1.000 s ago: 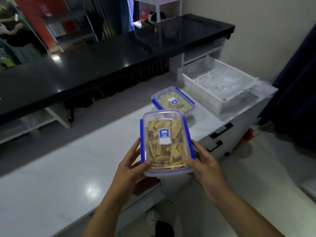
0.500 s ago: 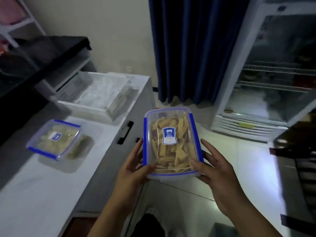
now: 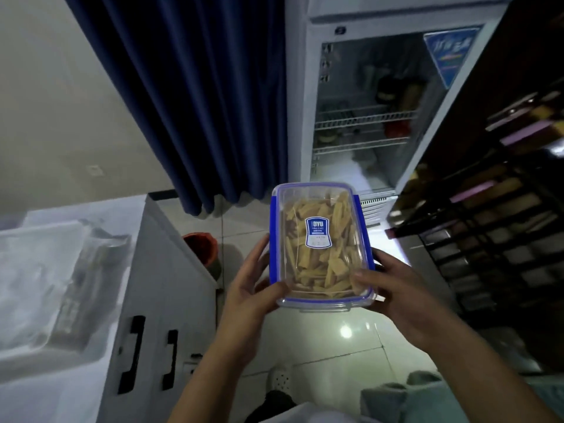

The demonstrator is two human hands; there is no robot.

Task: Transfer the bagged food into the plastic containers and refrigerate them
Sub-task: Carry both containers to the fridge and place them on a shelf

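head view, down toward hands (image 3: 320,285)

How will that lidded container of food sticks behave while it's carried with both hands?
The container looks rigid, so it probably won't flex. The left hand and right hand hold only its near end, so it may tip forward. Its smooth clear plastic could be slippery.

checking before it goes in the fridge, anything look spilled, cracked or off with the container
Nothing stands out. The container is level between the left hand and right hand, lid on, the yellow food pieces all inside, no spill or crack visible. The fridge ahead looks open.
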